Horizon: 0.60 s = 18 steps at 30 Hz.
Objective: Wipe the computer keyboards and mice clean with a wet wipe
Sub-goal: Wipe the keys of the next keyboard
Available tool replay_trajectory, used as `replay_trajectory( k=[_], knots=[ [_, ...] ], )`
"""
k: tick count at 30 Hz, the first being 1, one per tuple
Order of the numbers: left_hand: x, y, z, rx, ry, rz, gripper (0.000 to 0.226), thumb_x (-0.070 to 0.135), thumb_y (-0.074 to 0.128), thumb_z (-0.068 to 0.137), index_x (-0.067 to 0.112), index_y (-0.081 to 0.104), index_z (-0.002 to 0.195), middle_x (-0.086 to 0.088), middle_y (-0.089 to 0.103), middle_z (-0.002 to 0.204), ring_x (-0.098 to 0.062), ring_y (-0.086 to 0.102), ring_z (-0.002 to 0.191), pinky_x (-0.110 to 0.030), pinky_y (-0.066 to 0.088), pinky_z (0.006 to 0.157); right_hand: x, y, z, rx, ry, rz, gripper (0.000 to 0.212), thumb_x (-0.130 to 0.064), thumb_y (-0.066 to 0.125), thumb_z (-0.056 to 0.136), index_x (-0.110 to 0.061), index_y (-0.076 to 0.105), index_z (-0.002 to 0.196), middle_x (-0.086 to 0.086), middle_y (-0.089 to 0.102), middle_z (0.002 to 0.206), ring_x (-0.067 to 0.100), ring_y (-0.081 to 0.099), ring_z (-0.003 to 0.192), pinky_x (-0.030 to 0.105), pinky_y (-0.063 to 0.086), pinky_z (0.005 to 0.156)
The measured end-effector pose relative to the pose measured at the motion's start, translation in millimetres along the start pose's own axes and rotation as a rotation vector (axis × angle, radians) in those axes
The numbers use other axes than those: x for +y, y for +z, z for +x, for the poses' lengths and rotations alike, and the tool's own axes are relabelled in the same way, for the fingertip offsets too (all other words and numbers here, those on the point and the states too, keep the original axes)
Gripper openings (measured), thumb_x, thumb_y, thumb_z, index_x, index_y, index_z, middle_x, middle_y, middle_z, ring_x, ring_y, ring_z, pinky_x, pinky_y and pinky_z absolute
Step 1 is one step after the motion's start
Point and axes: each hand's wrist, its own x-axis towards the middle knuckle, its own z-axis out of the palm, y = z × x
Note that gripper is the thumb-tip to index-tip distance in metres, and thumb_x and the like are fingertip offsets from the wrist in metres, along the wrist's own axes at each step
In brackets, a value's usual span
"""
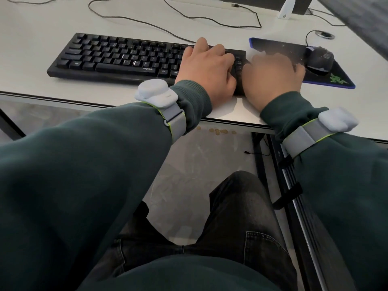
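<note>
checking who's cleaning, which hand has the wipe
The right hand, the blurred one by the mouse pad: bits of white wipe show around it. The left hand only grips the keyboard at its far edge.

One black keyboard, one black mouse and one mouse pad. Two hands, left hand and right hand; two wrist sensors.

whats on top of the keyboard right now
The left hand lies on the right end of the keyboard; the right hand, blurred, is at its edge. Keys beneath are covered, and a wipe under them cannot be made out.
</note>
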Motion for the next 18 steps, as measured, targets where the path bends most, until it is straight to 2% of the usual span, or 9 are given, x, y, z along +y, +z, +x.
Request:
replay_trajectory(
  k=[4, 7, 9, 11, 14, 16, 18],
  knots=[
    [1, -1, -1, 0.001, 0.0, -0.004, 0.028, 0.033, 0.04, 0.084, 0.019, 0.062, 0.094, 0.002, 0.061, 0.103, -0.03, 0.046, 0.109, -0.041, 0.034, 0.087, -10, -6, 20, -0.25, 0.001, 0.071, 0.049, -0.038, 0.016, 0.092, -0.022, 0.049, 0.125, 0.001, 0.045, 0.146, 0.028, 0.03, 0.142, 0.072, 0.008, 0.109],
    [0, -2, -1, 0.008, -0.001, -0.006, 0.027, 0.033, 0.039, 0.084, 0.019, 0.06, 0.092, 0.002, 0.061, 0.102, -0.031, 0.046, 0.108, -0.041, 0.034, 0.085, -13, -15, 24, -0.339, -0.064, 0.005, 0.053, -0.035, 0.004, 0.089, -0.027, 0.05, 0.115, -0.006, 0.044, 0.147, 0.027, 0.026, 0.145, 0.075, 0.003, 0.107],
    [0, -2, -1, 0.0, -0.001, -0.001, 0.027, 0.034, 0.04, 0.084, 0.019, 0.06, 0.092, 0.002, 0.061, 0.102, -0.032, 0.046, 0.108, -0.041, 0.035, 0.085, -8, -22, 26, -0.347, -0.001, -0.072, 0.05, -0.036, 0.003, 0.086, -0.025, 0.049, 0.102, 0.002, 0.051, 0.139, 0.029, 0.032, 0.139, 0.075, 0.005, 0.107],
    [0, -3, -1, 0.004, -0.001, 0.003, 0.026, 0.034, 0.041, 0.084, 0.019, 0.06, 0.092, 0.002, 0.061, 0.102, -0.031, 0.047, 0.108, -0.04, 0.035, 0.085, -9, -31, 32, -0.34, 0.083, -0.108, 0.04, -0.032, 0.009, 0.09, -0.021, 0.047, 0.095, 0.01, 0.055, 0.132, 0.033, 0.037, 0.134, 0.074, 0.007, 0.108],
    [1, -4, -1, -0.004, 0.006, -0.004, 0.024, 0.033, 0.041, 0.084, 0.021, 0.06, 0.093, 0.002, 0.062, 0.102, -0.031, 0.046, 0.109, -0.039, 0.031, 0.083, -25, -31, 35, -0.342, -0.055, -0.088, 0.033, -0.022, 0.018, 0.095, -0.019, 0.051, 0.101, 0.01, 0.055, 0.131, 0.038, 0.043, 0.127, 0.079, 0.015, 0.101],
    [1, -4, -2, -0.006, 0.005, -0.013, 0.025, 0.032, 0.041, 0.083, 0.021, 0.06, 0.095, 0.002, 0.062, 0.102, -0.031, 0.046, 0.109, -0.039, 0.03, 0.081, -32, -26, 34, -0.343, -0.16, -0.089, 0.039, -0.023, 0.019, 0.096, -0.021, 0.055, 0.112, 0.009, 0.055, 0.132, 0.038, 0.045, 0.126, 0.079, 0.015, 0.101],
    [0, -5, -2, -0.012, -0.009, -0.015, 0.026, 0.033, 0.041, 0.084, 0.022, 0.061, 0.097, 0.004, 0.062, 0.103, -0.03, 0.046, 0.11, -0.04, 0.03, 0.081, -24, -25, 34, -0.32, -0.135, -0.153, 0.047, -0.03, 0.017, 0.093, -0.021, 0.059, 0.112, 0.012, 0.057, 0.126, 0.038, 0.048, 0.123, 0.075, 0.014, 0.105]
  ],
)
